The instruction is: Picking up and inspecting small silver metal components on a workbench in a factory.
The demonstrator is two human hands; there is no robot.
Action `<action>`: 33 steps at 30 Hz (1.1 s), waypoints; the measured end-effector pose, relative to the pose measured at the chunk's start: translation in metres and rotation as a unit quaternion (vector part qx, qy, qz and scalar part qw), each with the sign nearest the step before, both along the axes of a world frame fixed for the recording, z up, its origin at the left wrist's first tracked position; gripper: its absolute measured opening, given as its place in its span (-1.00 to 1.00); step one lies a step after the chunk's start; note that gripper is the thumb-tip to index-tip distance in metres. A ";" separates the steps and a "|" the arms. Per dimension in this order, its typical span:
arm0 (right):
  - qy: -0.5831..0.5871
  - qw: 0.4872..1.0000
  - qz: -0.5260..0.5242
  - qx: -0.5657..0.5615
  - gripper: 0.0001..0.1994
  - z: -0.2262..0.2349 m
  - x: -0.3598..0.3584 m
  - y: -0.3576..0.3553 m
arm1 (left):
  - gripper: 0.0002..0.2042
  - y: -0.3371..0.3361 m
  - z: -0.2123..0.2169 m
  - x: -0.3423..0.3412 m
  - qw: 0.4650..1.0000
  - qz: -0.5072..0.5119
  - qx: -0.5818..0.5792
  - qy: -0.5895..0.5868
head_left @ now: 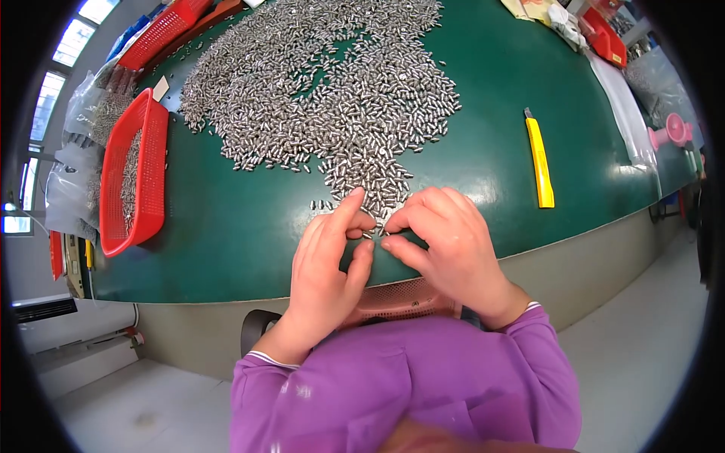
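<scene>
Both hands worked at the near tip of the metal pieces [332, 98] heaped on the green bench [226, 226]: left hand [328, 260] and right hand [445, 241] each half-curled, fingertips pinching small pieces, apparently sorting; the next pick needed fine fingertip separation.

Pile of small metal pieces [332, 98] spread over the surface [226, 234], behind both hands. Basket [134, 174] left of pile, holding more pieces. Utility knife [539, 158] right of pile. Second basket [165, 32] far left, behind the first.
</scene>
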State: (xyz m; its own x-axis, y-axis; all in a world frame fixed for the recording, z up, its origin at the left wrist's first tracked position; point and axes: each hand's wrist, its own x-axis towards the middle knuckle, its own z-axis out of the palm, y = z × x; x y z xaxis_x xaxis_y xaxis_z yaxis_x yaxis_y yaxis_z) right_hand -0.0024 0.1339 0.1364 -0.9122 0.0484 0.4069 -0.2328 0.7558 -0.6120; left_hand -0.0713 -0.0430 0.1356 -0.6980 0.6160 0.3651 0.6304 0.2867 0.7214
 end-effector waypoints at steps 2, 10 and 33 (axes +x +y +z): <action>0.005 1.000 -0.002 0.000 -0.81 0.000 -0.001 0.000 | -0.36 0.001 0.001 0.001 1.000 0.000 -0.003 0.001; 0.019 0.999 -0.023 0.017 -0.81 -0.003 0.000 -0.006 | -0.35 0.005 -0.002 0.002 1.000 0.011 -0.008 -0.001; 0.020 0.999 -0.020 0.021 -0.85 -0.004 -0.002 -0.012 | -0.24 -0.003 -0.005 0.001 1.000 -0.005 0.007 -0.028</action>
State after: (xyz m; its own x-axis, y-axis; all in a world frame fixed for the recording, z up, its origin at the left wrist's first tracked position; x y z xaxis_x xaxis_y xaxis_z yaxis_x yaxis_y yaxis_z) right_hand -0.0041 0.1219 0.1321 -0.8932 0.0671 0.4446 -0.2250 0.7894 -0.5711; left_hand -0.0704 -0.0463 0.1309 -0.7111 0.6188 0.3339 0.5920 0.2706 0.7592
